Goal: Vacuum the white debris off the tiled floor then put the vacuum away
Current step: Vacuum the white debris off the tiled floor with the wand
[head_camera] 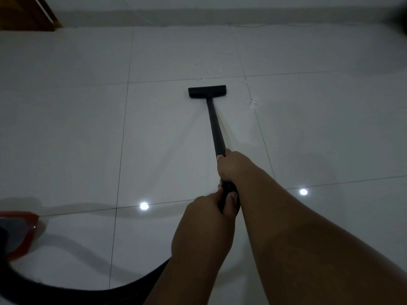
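Observation:
A black vacuum wand (214, 126) runs from my hands out to its flat floor head (207, 91), which rests on the white tiled floor (77, 128). My right hand (231, 165) grips the wand higher along the tube. My left hand (209, 209) grips the handle end just below it. White debris (252, 103) lies to the right of the head, and smaller flecks (202, 79) sit just beyond the head along the tile joint. The black hose (123, 285) curves from under my arms to the red vacuum body (18, 234) at the lower left.
A wooden door frame (33, 13) stands at the far left corner. The wall base (220, 16) runs across the top with a thin white cord (244, 25) along it. Two ceiling-light reflections (144, 206) shine on the tiles.

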